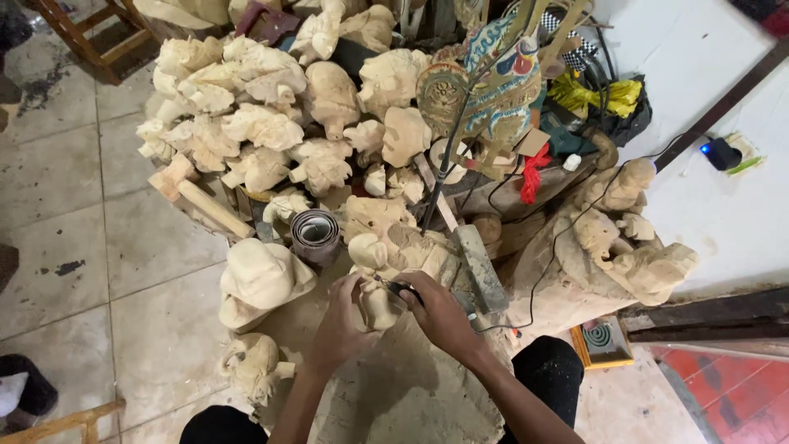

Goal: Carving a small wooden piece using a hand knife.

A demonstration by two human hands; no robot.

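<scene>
My left hand (339,325) grips a small pale wooden carving (376,306) from its left side and holds it upright over a big rough stone slab (411,386). My right hand (440,312) holds a thin dark corded tool (400,288) with its tip against the top of the carving. The tool's black cord (538,271) runs off to the right. My fingers hide much of the carving.
A heap of unfinished pale wooden figures (263,123) fills the space ahead. A sandpaper roll (315,234), a rounded carved figure (259,279), a painted ornate figure (493,82), a large elephant-like carving (616,238) and a green coil on an orange tray (602,339) lie around. Tiled floor (90,247) is at left.
</scene>
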